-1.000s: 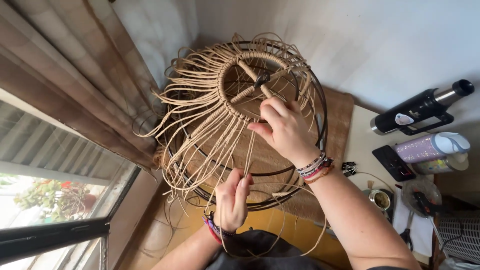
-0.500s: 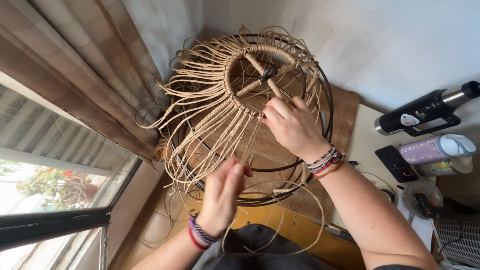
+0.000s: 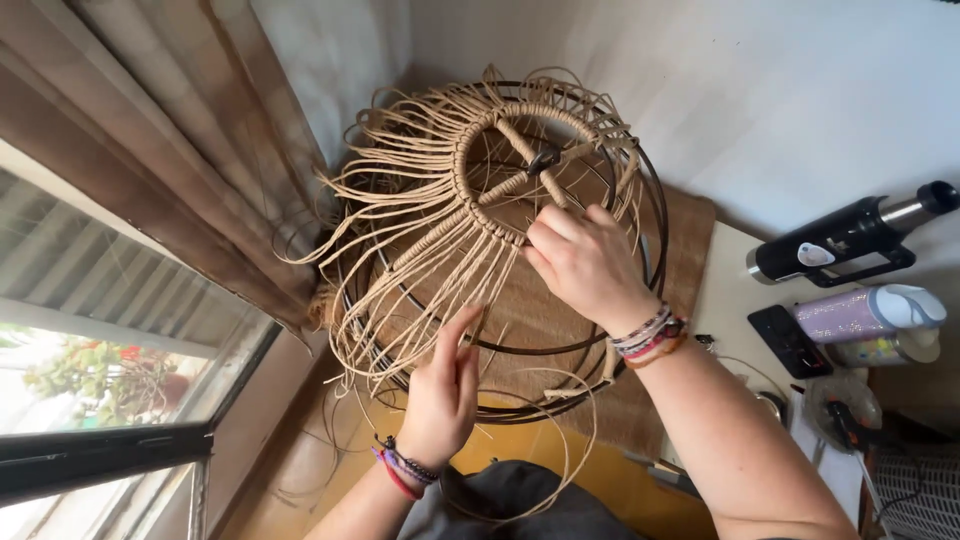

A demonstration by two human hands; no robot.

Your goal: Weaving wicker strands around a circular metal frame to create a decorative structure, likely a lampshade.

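A dark wire lampshade frame (image 3: 655,215) stands on a woven brown mat (image 3: 690,240), wrapped in tan cord. Many loose cord strands (image 3: 400,250) fan out from its wrapped top ring (image 3: 480,190). My right hand (image 3: 585,265) reaches in from the right and pinches strands at the ring's near edge, fingers closed on them. Lower down, my left hand (image 3: 445,395) holds the hanging ends of some strands, thumb and fingers drawn together around them. Both wrists wear coloured bracelets.
A beige curtain (image 3: 190,130) and a window (image 3: 100,370) are at the left. On the white table at the right lie a black and silver appliance (image 3: 850,240), a glittery lilac bottle (image 3: 865,315), a black phone (image 3: 787,340) and small clutter. A grey radiator grille (image 3: 915,500) shows bottom right.
My left hand has slid along the hanging strands, a little up and to the right. My right hand stays at the ring, fingers working the cord. The view has shifted slightly.
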